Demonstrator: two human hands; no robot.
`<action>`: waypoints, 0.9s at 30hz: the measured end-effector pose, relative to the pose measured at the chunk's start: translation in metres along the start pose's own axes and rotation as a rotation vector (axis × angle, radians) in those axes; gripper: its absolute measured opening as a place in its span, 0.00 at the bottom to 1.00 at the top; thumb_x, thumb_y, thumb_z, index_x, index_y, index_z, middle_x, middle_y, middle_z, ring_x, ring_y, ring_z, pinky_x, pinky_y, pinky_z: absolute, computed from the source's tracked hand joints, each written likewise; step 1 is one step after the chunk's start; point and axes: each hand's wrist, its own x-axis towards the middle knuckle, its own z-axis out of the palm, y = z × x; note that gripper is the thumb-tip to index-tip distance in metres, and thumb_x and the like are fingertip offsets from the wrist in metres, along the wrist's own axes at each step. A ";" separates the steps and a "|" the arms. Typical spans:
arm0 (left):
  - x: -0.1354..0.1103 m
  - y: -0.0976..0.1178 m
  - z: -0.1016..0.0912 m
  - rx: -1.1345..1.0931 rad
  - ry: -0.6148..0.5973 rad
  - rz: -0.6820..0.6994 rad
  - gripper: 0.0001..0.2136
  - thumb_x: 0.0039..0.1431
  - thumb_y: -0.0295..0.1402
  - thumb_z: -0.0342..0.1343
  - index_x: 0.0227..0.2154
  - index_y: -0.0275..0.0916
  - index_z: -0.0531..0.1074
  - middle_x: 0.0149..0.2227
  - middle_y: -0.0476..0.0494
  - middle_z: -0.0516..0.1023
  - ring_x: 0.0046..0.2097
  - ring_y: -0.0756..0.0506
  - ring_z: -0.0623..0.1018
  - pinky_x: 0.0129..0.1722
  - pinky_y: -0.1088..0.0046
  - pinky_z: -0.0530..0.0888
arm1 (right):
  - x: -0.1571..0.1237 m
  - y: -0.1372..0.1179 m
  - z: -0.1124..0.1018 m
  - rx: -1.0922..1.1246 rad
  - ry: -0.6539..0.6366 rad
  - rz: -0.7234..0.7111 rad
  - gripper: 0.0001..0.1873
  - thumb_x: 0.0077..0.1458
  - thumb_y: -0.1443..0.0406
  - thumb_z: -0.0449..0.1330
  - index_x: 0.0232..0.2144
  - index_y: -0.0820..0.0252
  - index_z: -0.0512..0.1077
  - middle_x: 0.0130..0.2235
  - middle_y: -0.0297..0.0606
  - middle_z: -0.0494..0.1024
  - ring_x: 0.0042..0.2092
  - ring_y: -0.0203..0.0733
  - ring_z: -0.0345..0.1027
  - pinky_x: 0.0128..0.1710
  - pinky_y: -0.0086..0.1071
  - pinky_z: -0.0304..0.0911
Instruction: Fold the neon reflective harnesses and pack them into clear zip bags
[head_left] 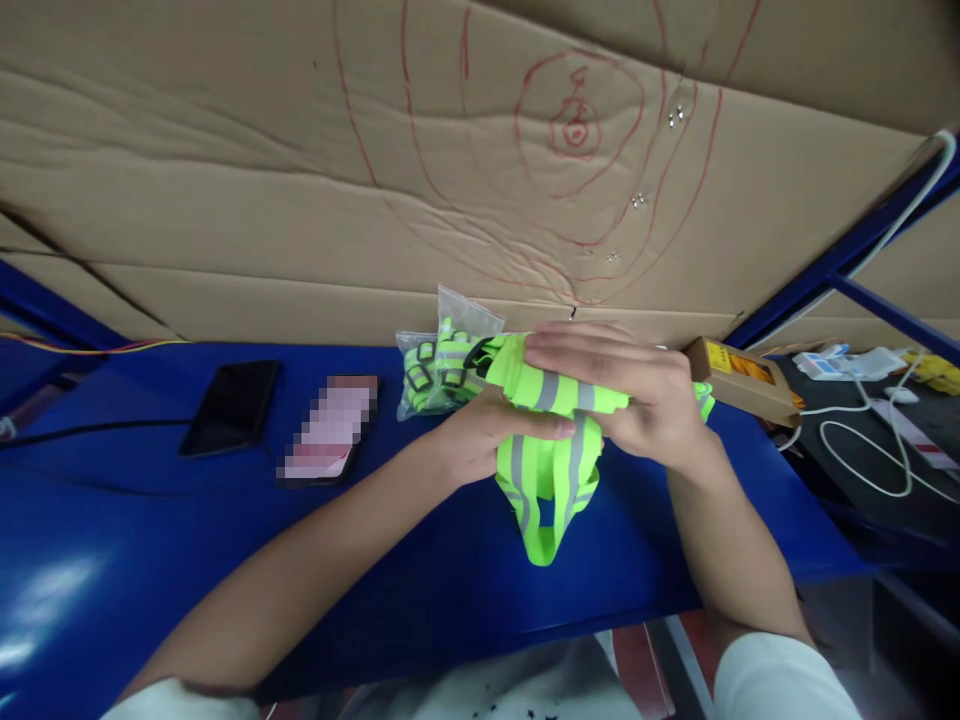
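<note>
Between my two hands is a bundle of fluorescent yellow-green reflective strap (551,390) with grey stripes. My left hand (487,435) grips it from the left, its thumb across the front. From the right, my right hand (649,390) lies over the top of the folded part, fingers pressed together against it. A loop of the strap hangs below the hands, over the table's front part. Just behind and left of my left hand, clear zip bags (426,375) hold more of the same strapping with black buckles. Some fingers of both hands are hidden by the strap.
On the blue table (420,560) lie a dark phone (231,408) with a cable and a second phone (330,430) with its screen lit. An open cardboard box (742,380) stands at right, near white cables (862,450). A cardboard wall (262,230) with red drawn rings rises behind.
</note>
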 end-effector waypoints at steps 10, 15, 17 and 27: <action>-0.021 0.020 0.032 0.040 0.050 0.132 0.18 0.54 0.42 0.73 0.44 0.41 0.80 0.41 0.44 0.86 0.43 0.42 0.85 0.44 0.69 0.80 | 0.000 -0.007 -0.023 -0.285 -0.100 0.018 0.23 0.63 0.67 0.60 0.58 0.41 0.76 0.63 0.28 0.75 0.70 0.54 0.60 0.73 0.54 0.54; -0.014 0.020 0.020 0.221 0.245 0.171 0.16 0.50 0.34 0.75 0.42 0.37 0.81 0.43 0.42 0.86 0.47 0.38 0.84 0.48 0.63 0.80 | -0.002 0.002 -0.028 0.061 -0.097 0.206 0.41 0.54 0.49 0.70 0.67 0.44 0.67 0.74 0.32 0.55 0.76 0.57 0.46 0.74 0.46 0.53; -0.013 0.021 0.016 0.292 0.264 0.198 0.14 0.48 0.33 0.76 0.38 0.36 0.82 0.42 0.42 0.86 0.49 0.38 0.84 0.51 0.62 0.79 | -0.002 0.009 -0.026 0.183 0.021 0.315 0.40 0.57 0.48 0.69 0.68 0.44 0.64 0.73 0.33 0.59 0.74 0.53 0.51 0.72 0.44 0.58; 0.002 0.007 -0.005 0.106 0.255 0.180 0.21 0.40 0.29 0.78 0.40 0.40 0.82 0.35 0.49 0.85 0.39 0.44 0.84 0.43 0.69 0.80 | 0.007 -0.001 0.002 0.232 -0.046 0.327 0.23 0.58 0.61 0.70 0.56 0.47 0.78 0.58 0.33 0.80 0.59 0.49 0.76 0.60 0.40 0.72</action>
